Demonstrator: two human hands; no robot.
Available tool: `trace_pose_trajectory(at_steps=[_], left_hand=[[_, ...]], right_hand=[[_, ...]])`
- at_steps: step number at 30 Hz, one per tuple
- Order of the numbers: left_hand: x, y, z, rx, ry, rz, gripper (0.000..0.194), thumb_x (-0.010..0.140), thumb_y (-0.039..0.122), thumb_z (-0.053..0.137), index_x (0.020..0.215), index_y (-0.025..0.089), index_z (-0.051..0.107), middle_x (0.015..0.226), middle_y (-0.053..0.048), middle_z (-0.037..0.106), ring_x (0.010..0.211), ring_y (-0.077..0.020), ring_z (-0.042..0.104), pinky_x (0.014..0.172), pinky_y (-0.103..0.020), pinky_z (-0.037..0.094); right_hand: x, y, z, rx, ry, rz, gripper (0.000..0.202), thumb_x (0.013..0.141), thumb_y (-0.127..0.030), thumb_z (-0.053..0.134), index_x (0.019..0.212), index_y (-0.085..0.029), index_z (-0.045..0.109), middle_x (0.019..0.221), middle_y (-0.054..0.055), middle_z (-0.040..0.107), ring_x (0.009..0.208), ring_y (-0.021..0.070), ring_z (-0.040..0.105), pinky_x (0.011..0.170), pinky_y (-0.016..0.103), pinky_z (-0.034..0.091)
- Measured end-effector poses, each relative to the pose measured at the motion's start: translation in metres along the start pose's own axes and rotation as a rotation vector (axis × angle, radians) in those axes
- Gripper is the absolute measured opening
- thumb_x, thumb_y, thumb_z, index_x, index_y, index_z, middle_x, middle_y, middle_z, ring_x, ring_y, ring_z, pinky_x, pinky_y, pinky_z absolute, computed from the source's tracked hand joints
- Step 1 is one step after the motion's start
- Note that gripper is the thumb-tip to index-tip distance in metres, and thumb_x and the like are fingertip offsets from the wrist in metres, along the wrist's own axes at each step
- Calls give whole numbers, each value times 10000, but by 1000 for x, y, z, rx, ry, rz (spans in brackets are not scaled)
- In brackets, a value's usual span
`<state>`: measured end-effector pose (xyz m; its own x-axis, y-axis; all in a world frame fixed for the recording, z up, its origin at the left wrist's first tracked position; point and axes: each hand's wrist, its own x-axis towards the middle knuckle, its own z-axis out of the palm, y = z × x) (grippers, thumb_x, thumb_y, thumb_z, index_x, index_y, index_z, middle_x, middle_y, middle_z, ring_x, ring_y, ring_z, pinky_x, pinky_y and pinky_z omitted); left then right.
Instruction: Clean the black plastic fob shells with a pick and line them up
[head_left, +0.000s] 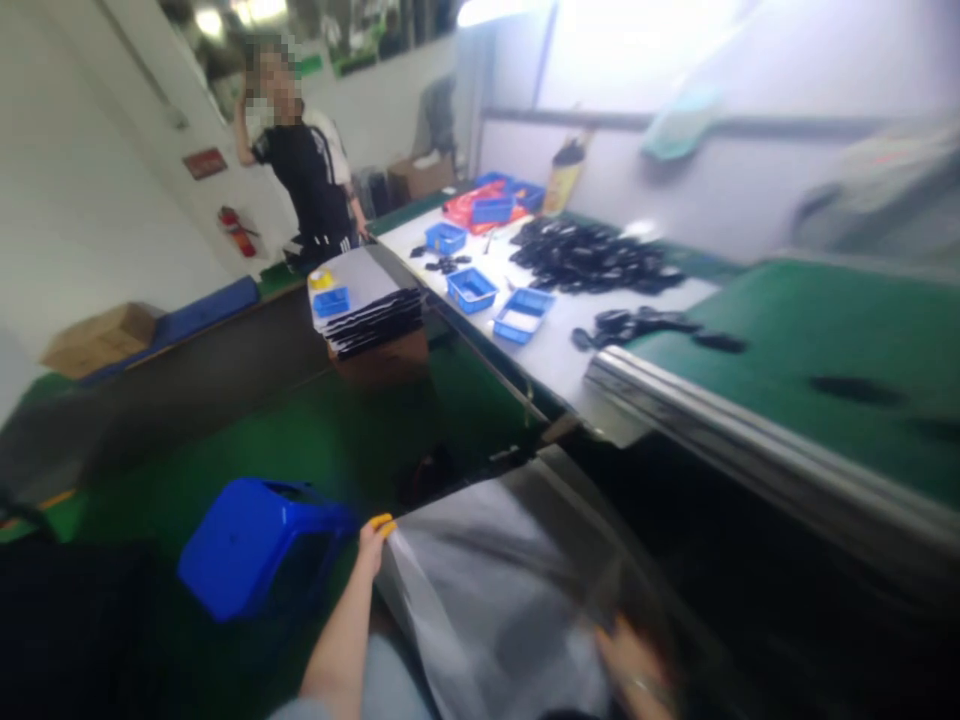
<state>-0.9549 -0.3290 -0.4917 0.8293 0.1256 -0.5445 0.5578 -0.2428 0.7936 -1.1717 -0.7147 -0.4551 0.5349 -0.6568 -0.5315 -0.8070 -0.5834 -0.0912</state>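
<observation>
Green floor (330,450) (blurred), long workbench (555,340)

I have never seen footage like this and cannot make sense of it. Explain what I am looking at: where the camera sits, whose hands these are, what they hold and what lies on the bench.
There is one picture, taken by a camera worn on a person's head, looking forward and down; it is blurred by motion. No machine is involved, only two bare hands. The left hand, with finger cots on its fingertips, grips the upper edge of a clear plastic sheet or bag. The right hand holds the same plastic lower down, its fingers blurred. Beside the left hand stands a blue stool on the green floor. On the long workbench lie a heap of small black parts and several blue trays. A stack of dark flat trays sits on a stand nearby. Another person stands at the far end.
</observation>
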Motion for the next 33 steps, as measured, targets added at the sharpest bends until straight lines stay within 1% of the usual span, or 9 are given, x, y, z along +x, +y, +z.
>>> trace_pose_trajectory(at_steps=[5, 13, 15, 18, 20, 22, 26, 30, 33], left_hand=[[8, 2, 2, 61, 41, -36, 319, 905, 347, 561, 1145, 138, 577, 1115, -85, 615, 948, -181, 620, 809, -382, 549], [-8, 23, 9, 376, 164, 126, 337, 901, 337, 564, 1186, 159, 563, 1223, -99, 573, 1078, -220, 577, 918, -450, 500], [-20, 30, 11, 480, 198, 203, 361, 904, 302, 550, 1234, 160, 530, 1306, -118, 516, 1218, -266, 491, 1012, -514, 420], [-42, 44, 24, 614, 225, 350, 418, 933, 222, 415, 1339, 124, 431, 1437, -209, 341, 1406, -328, 236, 1122, -569, 237], [-58, 54, 45, 698, 167, 473, 441, 928, 210, 378, 1354, 107, 418, 1472, -234, 266, 1438, -336, 136, 1145, -568, 167], [-70, 64, 77, 787, 22, 603, 413, 913, 207, 403, 1310, 130, 484, 1470, -210, 296, 1435, -327, 143, 1155, -548, 153], [-76, 83, 166, 964, -464, 797, 309, 862, 182, 499, 1133, 232, 638, 1296, -119, 529, 1308, -262, 381, 1127, -432, 270], [-80, 90, 248, 1114, -903, 838, 200, 777, 170, 620, 952, 236, 690, 1047, -102, 620, 1114, -246, 515, 1030, -394, 372], [-93, 83, 278, 1183, -1068, 832, 214, 777, 188, 642, 990, 197, 665, 1149, -114, 582, 1182, -270, 462, 1046, -446, 335]], right_hand=[[2, 4, 10, 12, -73, -31, 434, 772, -263, 434, 1117, -177, 681, 830, 171, 687, 875, 305, 695, 809, 432, 529], [-6, 10, 9, 55, -85, -53, 484, 883, -265, 432, 1310, -67, 546, 1175, 206, 636, 1083, 240, 627, 911, 307, 468], [-7, 14, 10, 66, -42, -27, 479, 904, -291, 433, 1327, -90, 533, 1317, 199, 550, 1206, 247, 545, 985, 315, 412], [-5, 21, 7, 99, 20, 8, 469, 922, -303, 433, 1344, -117, 516, 1326, 176, 546, 1249, 242, 499, 1007, 317, 383], [-4, 24, 2, 130, 62, 24, 464, 930, -312, 429, 1345, -122, 512, 1283, 174, 576, 1214, 245, 521, 988, 326, 393], [-2, 27, -3, 168, 105, 35, 474, 935, -366, 428, 1338, -132, 515, 1264, 170, 589, 1188, 257, 534, 978, 348, 397], [5, 30, -8, 250, 164, 66, 633, 893, -521, 482, 1375, -110, 459, 1282, 180, 572, 1209, 282, 509, 992, 369, 384], [15, 32, -7, 327, 161, 109, 760, 837, -496, 590, 1435, -91, 355, 1363, 174, 516, 1268, 263, 461, 1032, 339, 351], [23, 37, -5, 383, 119, 187, 682, 856, -418, 582, 1418, -89, 380, 1319, 190, 549, 1226, 272, 506, 986, 352, 395]])
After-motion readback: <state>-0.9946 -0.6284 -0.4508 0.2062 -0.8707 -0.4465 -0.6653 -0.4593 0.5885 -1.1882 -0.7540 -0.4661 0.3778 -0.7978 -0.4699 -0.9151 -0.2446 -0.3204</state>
